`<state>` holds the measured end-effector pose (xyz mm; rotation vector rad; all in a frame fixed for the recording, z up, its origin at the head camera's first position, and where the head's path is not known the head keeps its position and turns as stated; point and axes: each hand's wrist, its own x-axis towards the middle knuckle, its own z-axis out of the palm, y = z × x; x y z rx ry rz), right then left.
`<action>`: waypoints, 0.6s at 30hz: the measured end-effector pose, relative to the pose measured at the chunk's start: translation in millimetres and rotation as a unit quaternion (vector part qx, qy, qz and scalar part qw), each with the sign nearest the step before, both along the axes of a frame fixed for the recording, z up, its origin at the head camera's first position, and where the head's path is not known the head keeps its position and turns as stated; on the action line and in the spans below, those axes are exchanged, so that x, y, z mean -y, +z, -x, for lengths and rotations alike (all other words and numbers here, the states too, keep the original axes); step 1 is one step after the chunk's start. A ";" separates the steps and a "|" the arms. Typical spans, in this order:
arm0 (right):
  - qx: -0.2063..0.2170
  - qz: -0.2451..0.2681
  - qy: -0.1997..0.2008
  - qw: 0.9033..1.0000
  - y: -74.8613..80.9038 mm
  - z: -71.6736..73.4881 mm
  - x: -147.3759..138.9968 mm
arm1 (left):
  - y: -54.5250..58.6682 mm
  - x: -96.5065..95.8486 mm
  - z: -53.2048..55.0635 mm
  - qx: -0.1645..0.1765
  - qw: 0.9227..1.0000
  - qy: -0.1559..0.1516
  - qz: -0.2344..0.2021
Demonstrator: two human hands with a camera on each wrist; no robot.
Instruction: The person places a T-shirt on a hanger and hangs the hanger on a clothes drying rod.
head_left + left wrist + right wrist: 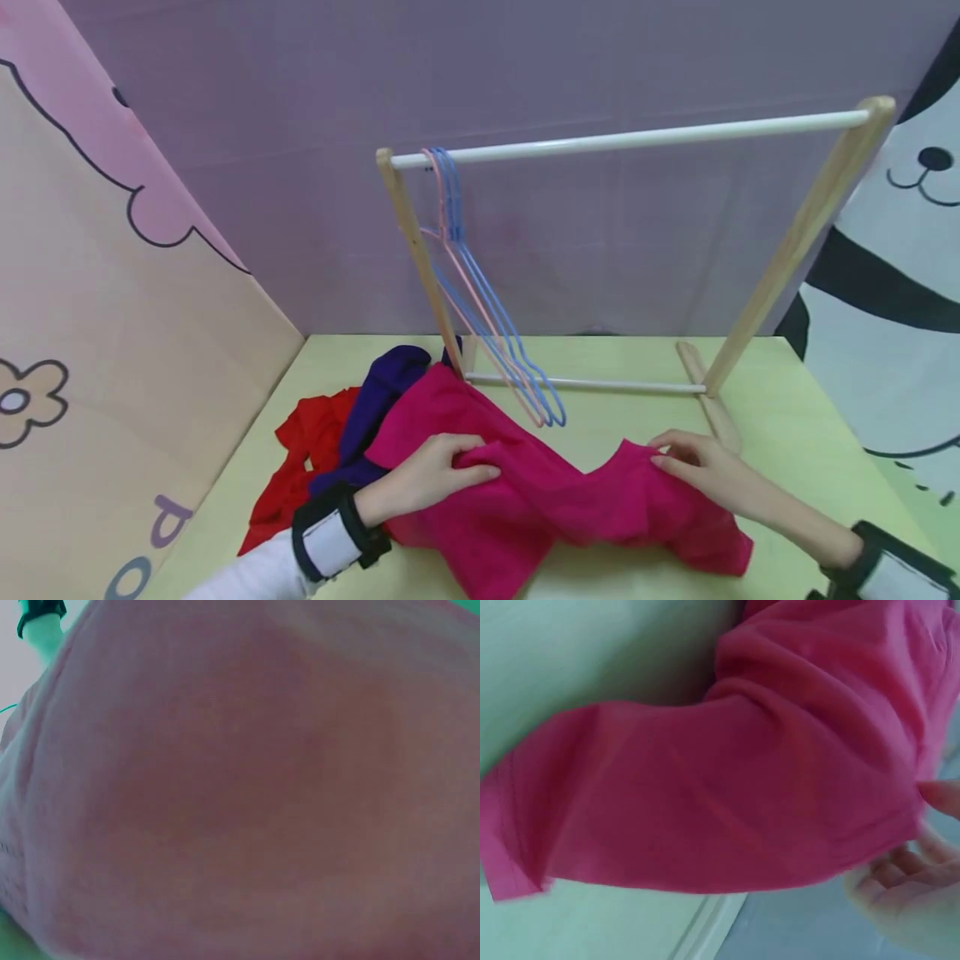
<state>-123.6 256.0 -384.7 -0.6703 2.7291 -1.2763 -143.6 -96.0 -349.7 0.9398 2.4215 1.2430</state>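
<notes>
Surface (622,358): pale yellow, with a grey-purple backdrop (262,208) behind.
Rack (660,136): stands at the back.
Hangers (453,225): pink and blue, hooked near the rack's left end.
Pink cloth (525,492): in front of the rack, partly over the blue cloth (371,408).
Red cloth (318,429): at left, beside the blue.
Left hand (431,475): thumb and fingers grip the pink cloth.
Right hand (705,467): pinches that cloth's right-hand part.

"What did we see of the magenta garment (525,492)?"
"We saw plain cloth — creased, loosely bunched, with a stitched hem at one end."
"And how did we find it?"
"It stretched crosswise over the table (795,417), partly lifted — its left part covered some of a dark blue cloth (390,379)."
</notes>
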 end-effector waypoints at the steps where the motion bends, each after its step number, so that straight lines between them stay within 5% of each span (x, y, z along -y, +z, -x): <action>1: 0.010 -0.003 0.020 1.000 2.1 3.8 4.1 | -0.3 -0.9 0.0 0.004 1.000 -0.001 0.003; 7: 0.017 0.003 0.076 0.997 47.5 33.1 40.1 | 4.4 -8.1 -0.8 0.003 1.000 0.005 0.022; 13: 0.024 0.028 0.073 0.997 108.2 59.7 85.4 | 36.7 -19.0 -15.6 0.006 1.000 0.002 0.020; 18: 0.035 0.034 0.071 0.996 122.9 73.8 120.6 | 16.4 -18.6 -6.6 0.014 0.999 0.008 0.028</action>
